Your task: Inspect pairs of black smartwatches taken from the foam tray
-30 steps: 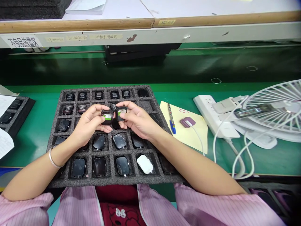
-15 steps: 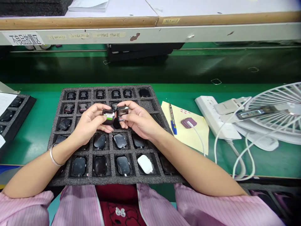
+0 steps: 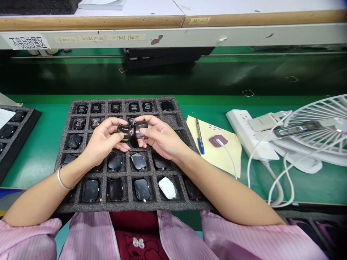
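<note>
My left hand (image 3: 104, 140) pinches a small black device (image 3: 124, 133) with a green label on its face. My right hand (image 3: 159, 137) grips a second small black device (image 3: 141, 129) right beside it. Both are held close together above the middle of a dark foam tray (image 3: 65, 130) with many square pockets. Several pockets hold similar black devices, such as one (image 3: 141, 188) in the near row. A single white device (image 3: 167, 187) lies in a near pocket. A silver bangle (image 3: 61, 181) circles my left wrist.
A yellow paper (image 3: 214, 159) with a blue pen (image 3: 200, 137) and a purple pad (image 3: 217, 140) on a white cable lies right of the tray. Farther right are a white power strip (image 3: 244, 130) and a white fan (image 3: 320, 126). Another foam tray (image 3: 16, 126) sits at the left.
Both devices were turned in my fingers; the green labels now show less. The view shifted slightly.
</note>
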`<move>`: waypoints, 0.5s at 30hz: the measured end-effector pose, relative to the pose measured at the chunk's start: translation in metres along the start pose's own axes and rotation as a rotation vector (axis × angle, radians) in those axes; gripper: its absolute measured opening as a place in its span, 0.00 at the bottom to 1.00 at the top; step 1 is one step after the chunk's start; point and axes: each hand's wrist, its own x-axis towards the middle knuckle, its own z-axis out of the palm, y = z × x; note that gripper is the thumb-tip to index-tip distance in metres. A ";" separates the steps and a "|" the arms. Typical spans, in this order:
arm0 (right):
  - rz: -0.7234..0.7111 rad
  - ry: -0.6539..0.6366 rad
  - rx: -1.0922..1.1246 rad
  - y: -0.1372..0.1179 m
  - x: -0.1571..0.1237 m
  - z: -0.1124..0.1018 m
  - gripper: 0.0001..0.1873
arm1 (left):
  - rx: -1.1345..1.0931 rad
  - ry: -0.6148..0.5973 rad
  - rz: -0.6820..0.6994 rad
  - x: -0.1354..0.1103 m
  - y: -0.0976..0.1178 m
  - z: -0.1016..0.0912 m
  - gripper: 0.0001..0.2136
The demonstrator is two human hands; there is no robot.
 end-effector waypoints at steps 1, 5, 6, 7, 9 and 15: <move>-0.006 -0.007 -0.002 0.000 0.000 0.000 0.23 | -0.001 -0.001 0.000 0.000 0.000 0.000 0.18; -0.021 -0.020 0.003 0.000 0.000 -0.001 0.23 | -0.009 -0.022 0.007 -0.001 0.002 -0.001 0.20; -0.023 -0.017 0.005 0.001 0.000 -0.002 0.24 | -0.009 -0.028 0.009 -0.001 0.002 -0.002 0.20; -0.025 -0.013 0.007 0.001 0.000 -0.002 0.24 | -0.007 -0.035 0.010 -0.002 0.003 -0.001 0.21; -0.031 -0.006 0.009 0.003 0.002 -0.003 0.24 | -0.003 -0.045 0.011 -0.001 0.003 -0.001 0.21; -0.248 -0.034 -0.113 -0.015 -0.014 0.002 0.28 | -0.024 0.055 0.048 0.002 0.003 -0.001 0.25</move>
